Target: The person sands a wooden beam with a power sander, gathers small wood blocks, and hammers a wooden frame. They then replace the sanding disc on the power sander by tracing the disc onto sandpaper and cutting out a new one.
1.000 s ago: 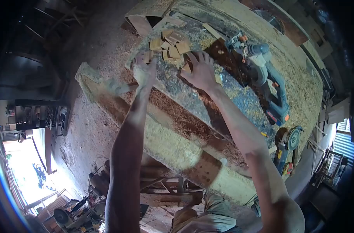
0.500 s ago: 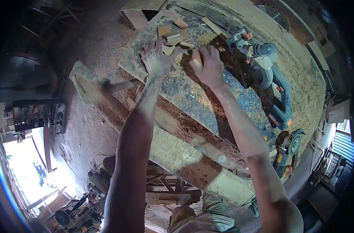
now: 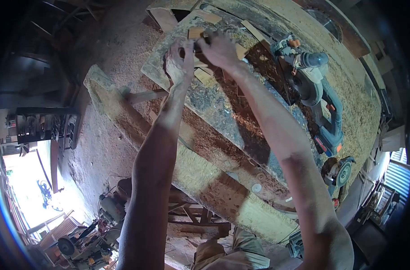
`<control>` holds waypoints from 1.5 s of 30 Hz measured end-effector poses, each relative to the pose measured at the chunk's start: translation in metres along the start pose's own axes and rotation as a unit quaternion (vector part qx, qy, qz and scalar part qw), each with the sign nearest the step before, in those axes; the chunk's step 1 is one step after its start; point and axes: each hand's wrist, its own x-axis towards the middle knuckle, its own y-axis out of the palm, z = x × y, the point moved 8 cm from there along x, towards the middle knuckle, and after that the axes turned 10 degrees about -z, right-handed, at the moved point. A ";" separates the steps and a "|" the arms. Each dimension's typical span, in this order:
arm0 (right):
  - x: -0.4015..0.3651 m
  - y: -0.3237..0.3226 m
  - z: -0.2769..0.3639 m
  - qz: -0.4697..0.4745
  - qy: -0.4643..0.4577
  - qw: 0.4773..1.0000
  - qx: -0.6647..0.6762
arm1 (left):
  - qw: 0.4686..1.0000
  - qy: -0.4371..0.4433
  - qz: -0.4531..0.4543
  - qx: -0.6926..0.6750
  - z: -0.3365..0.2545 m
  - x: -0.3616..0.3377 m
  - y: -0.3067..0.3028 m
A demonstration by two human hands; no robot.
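My left hand (image 3: 178, 63) is over the far left end of the workbench, thumb and fingers apart and slightly curled. Close beside it, my right hand (image 3: 220, 50) reaches over small wood pieces with its fingers spread, smeared by motion. A wood block (image 3: 196, 33) lies just beyond the fingertips of both hands. Nearer to me, below the hands, rests a pale wood offcut (image 3: 205, 76). Another wood piece (image 3: 241, 51) shows beside my right hand. The hands partly hide the pieces between them.
A cordless mitre saw (image 3: 310, 81) stands on the sawdust-covered bench (image 3: 205, 101), right of my hands. An angle grinder (image 3: 340, 173) lies nearer on the right. A thin wood strip (image 3: 255, 33) lies behind. Along the bench's near side runs a long plank (image 3: 205, 175).
My right hand has moved up and left toward my left hand, and the block it held no longer shows in it. The wood pieces now lie more spread out.
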 end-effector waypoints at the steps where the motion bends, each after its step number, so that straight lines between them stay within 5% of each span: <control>1: 0.012 -0.007 -0.003 -0.058 -0.017 0.998 -0.014 | 0.999 0.007 0.026 0.040 -0.012 -0.003 -0.007; 3: 0.046 -0.013 -0.015 -0.165 -0.038 0.985 -0.041 | 0.986 0.116 0.079 0.091 -0.043 -0.017 -0.015; 5: 0.117 0.035 -0.044 -0.127 -0.084 0.981 -0.119 | 0.970 0.191 0.070 0.132 -0.059 -0.029 -0.011; 9: 0.123 0.040 -0.036 0.019 -0.112 0.988 -0.108 | 0.975 0.162 0.057 0.140 -0.048 -0.030 -0.010; 10: 0.126 0.033 -0.034 0.032 -0.124 0.976 -0.175 | 0.976 0.169 0.040 0.128 -0.047 -0.030 -0.011; 13: 0.116 0.023 -0.002 -0.003 -0.136 0.985 -0.106 | 0.982 0.145 0.073 0.102 -0.042 -0.032 -0.010; 14: 0.107 0.023 0.004 0.005 -0.071 0.992 -0.105 | 0.977 0.168 0.070 0.110 -0.047 -0.032 -0.011; 17: 0.067 0.055 0.043 0.066 -0.243 0.950 -0.186 | 0.961 0.212 0.075 0.163 -0.059 -0.040 -0.008; 19: 0.074 0.060 0.033 0.106 -0.196 0.960 -0.168 | 0.945 0.210 0.157 0.193 -0.068 -0.044 -0.009; 22: 0.081 0.041 0.019 0.031 -0.184 0.964 -0.191 | 0.934 0.320 0.050 0.147 -0.075 -0.053 -0.016; 23: 0.079 0.031 0.013 -0.012 -0.190 0.960 -0.205 | 0.941 0.310 0.065 0.121 -0.069 -0.057 -0.014; 24: 0.084 0.021 0.006 0.099 -0.122 0.978 -0.136 | 0.946 0.302 0.075 0.094 -0.064 -0.055 -0.010; 27: 0.089 -0.037 -0.003 0.066 -0.031 0.985 -0.154 | 0.958 0.271 0.068 0.070 -0.060 -0.051 -0.011; 30: 0.069 -0.016 -0.059 0.055 -0.048 0.987 -0.141 | 0.964 0.246 0.057 0.087 -0.050 -0.046 -0.009; 33: 0.026 -0.030 -0.047 -0.012 -0.111 0.976 -0.186 | 0.973 0.211 0.025 0.087 -0.053 -0.038 -0.018; 34: 0.020 -0.030 -0.058 0.048 -0.026 0.987 -0.149 | 0.984 0.151 0.031 0.090 -0.047 -0.034 -0.018; 39: -0.065 -0.069 -0.039 -0.085 0.056 0.986 -0.131 | 0.981 -0.125 0.075 0.126 -0.040 -0.036 -0.030; 42: -0.089 -0.050 -0.035 -0.191 -0.016 0.976 -0.104 | 0.992 -0.123 -0.017 0.027 -0.056 -0.063 -0.024; 45: -0.095 -0.037 -0.020 -0.155 0.033 0.987 0.033 | 0.969 -0.234 -0.059 0.057 -0.051 -0.081 -0.012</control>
